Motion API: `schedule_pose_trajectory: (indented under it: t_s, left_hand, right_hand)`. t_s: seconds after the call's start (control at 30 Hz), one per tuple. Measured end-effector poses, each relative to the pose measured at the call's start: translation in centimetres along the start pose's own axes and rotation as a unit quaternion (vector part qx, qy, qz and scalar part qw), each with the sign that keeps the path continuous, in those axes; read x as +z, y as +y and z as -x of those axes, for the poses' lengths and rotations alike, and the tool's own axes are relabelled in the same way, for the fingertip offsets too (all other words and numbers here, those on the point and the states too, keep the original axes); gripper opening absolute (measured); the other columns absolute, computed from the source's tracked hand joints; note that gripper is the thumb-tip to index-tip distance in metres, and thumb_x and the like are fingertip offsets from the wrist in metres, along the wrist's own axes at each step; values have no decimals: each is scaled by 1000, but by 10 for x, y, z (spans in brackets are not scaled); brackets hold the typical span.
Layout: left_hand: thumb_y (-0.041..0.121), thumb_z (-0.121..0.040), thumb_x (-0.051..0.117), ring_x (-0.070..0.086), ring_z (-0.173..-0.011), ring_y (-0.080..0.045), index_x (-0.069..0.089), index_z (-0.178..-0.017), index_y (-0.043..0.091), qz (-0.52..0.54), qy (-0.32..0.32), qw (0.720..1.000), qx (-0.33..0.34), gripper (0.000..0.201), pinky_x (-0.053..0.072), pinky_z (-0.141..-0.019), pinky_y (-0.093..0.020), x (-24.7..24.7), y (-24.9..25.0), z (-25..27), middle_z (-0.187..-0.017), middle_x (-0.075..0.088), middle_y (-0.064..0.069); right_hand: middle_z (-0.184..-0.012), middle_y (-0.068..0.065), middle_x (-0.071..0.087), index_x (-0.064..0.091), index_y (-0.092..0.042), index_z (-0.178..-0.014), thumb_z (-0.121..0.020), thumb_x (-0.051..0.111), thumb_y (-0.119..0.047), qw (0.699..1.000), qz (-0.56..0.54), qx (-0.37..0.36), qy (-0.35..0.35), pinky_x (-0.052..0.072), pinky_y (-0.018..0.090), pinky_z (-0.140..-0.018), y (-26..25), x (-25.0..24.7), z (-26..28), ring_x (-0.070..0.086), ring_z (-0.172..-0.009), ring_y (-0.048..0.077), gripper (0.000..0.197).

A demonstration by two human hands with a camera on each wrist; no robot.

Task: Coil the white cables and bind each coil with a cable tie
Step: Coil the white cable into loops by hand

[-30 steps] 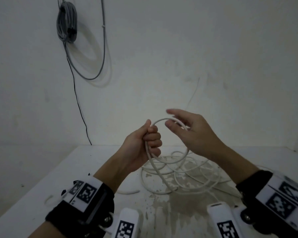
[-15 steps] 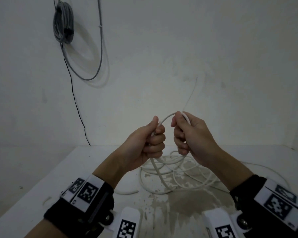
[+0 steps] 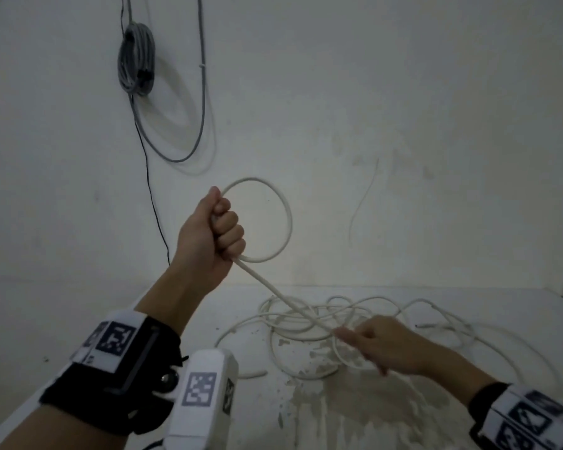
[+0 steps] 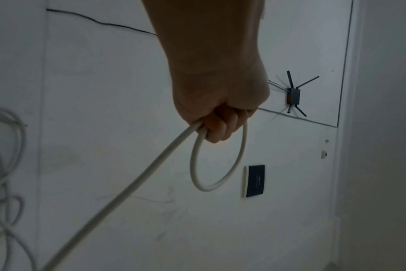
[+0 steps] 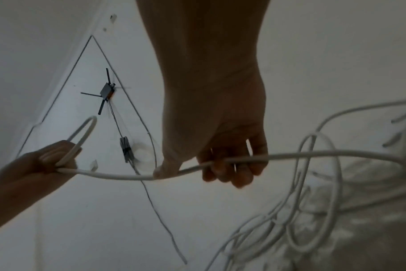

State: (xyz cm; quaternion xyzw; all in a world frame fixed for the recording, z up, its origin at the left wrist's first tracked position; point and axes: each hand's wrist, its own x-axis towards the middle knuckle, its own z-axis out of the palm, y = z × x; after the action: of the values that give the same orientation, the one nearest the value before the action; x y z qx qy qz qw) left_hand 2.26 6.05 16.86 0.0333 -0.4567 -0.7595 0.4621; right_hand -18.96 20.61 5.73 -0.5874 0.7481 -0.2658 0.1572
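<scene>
High on the wall at the far left hangs a grey cable bundle (image 3: 136,58), with a grey loop and a thin black wire (image 3: 153,203) trailing down from it toward the table edge. In the wrist views a small dark box with antennas (image 4: 294,95) is fixed to a wall, and a dark plate (image 4: 255,181) sits on the wall below it.

The left hand (image 3: 210,237) is raised above the table in a tight fist, gripping the white cable (image 3: 281,297). One round loop (image 3: 285,219) of that cable stands out to the right of the fist, both its ends caught inside the curled fingers. From the bottom of the fist the cable runs straight down and to the right, taut, to the right hand (image 3: 382,347).

The right hand is low, just above the table (image 3: 78,368), fingers curled loosely over the cable with the thumb under it; the picture is blurred there, so how firmly it grips is hard to tell. Beyond it the rest of the cable lies in a loose tangle (image 3: 355,316) on the table, strands crossing each other and spreading out to the right. A short white piece (image 3: 252,373) lies apart near the wrist camera. The tabletop under the tangle is worn, with patches of chipped paint (image 3: 338,407).
</scene>
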Motion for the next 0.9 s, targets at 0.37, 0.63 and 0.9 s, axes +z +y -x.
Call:
schedule_pose_trajectory:
  t_s: [0.37,0.63,0.9]
  left_hand:
    - [32,-99,39,30,-41,-5,39,-60,15,-457,-21,881,125,42,28,-45,-21,-3,-45,14,-47,37,9]
    - [35,-100,29,40,-54,-2,49,-76,8,-506,-32,854,118,41,34,-51,-13,8,-74,16,-65,47,3]
    - [50,-97,18,44,-43,-8,60,-77,11,-283,-73,956,-34,61,35,-45,-19,21,-76,18,-57,53,-1]
  right_hand:
    - [-47,-2,32,46,-8,-71,-93,31,-13,800,-589,61,102,28,23,-43,-70,-64,-11,32,-36,10,27]
    - [-78,1,66,69,-10,-83,-92,53,-7,878,-469,-71,64,53,32,-75,-107,-43,2,63,-82,14,19]
    - [-84,5,74,74,-9,-88,-90,59,-14,952,-221,-133,163,53,18,-66,-108,-12,6,70,-69,11,16]
